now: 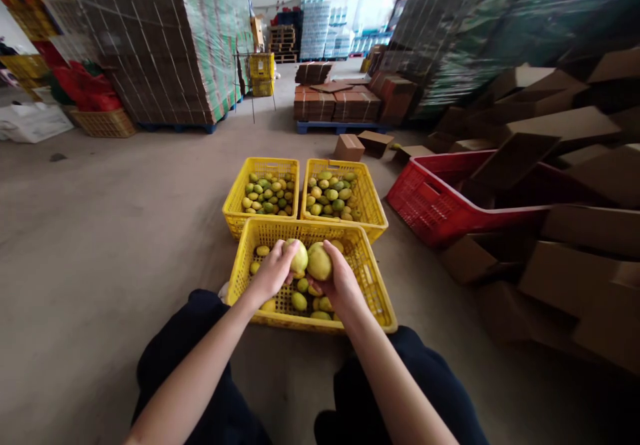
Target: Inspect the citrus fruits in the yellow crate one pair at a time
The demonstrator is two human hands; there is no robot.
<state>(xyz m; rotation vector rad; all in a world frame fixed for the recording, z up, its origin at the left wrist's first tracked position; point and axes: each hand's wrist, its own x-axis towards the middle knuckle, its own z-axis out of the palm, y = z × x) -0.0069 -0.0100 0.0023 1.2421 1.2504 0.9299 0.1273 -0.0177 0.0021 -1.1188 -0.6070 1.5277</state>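
My left hand is closed around a yellow-green lemon. A second lemon, rounder to look at, sits in the closed fingers of my right hand. The two fruits are side by side, almost touching, above the near yellow crate. Inside that crate several lemons lie loose on the slotted bottom, partly hidden by my hands. Just behind it stand two more yellow crates, the left one and the right one, both holding many green and yellow lemons.
To the right is a red crate with cardboard in it, beside a heap of open cardboard boxes. Flattened cartons are stacked on a blue pallet ahead. Tall wrapped stacks rise on both sides. Concrete floor extends leftward.
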